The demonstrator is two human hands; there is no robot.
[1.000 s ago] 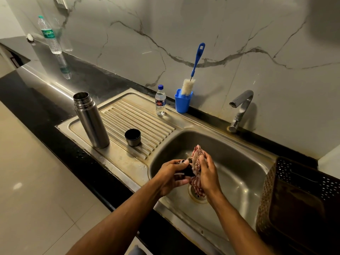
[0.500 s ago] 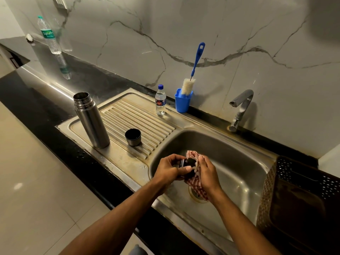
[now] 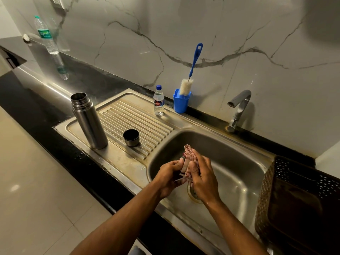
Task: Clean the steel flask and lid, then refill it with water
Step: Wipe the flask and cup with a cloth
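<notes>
Wiping a small flask part, most likely the stopper lid point(image 3: 182, 160) though almost hidden, with a patterned cloth point(image 3: 189, 159) above the sink basin point(image 3: 239, 162): left hand point(image 3: 170, 176) curled round the part, right hand point(image 3: 202, 178) wrapped over the cloth and pressing it on. Left of the basin, on the ribbed drainboard point(image 3: 139, 122), standing upright and open-mouthed, the steel flask point(image 3: 88, 120), with the dark cup cap point(image 3: 131, 138) just beside it, nearer the basin. Cleaning step seemingly in hand and refilling not begun; next probably setting the wiped part down by the flask, then bringing the flask to the tap point(image 3: 238, 107) behind the basin, or to the water bottle point(image 3: 158, 103) at the drainboard's back edge.
</notes>
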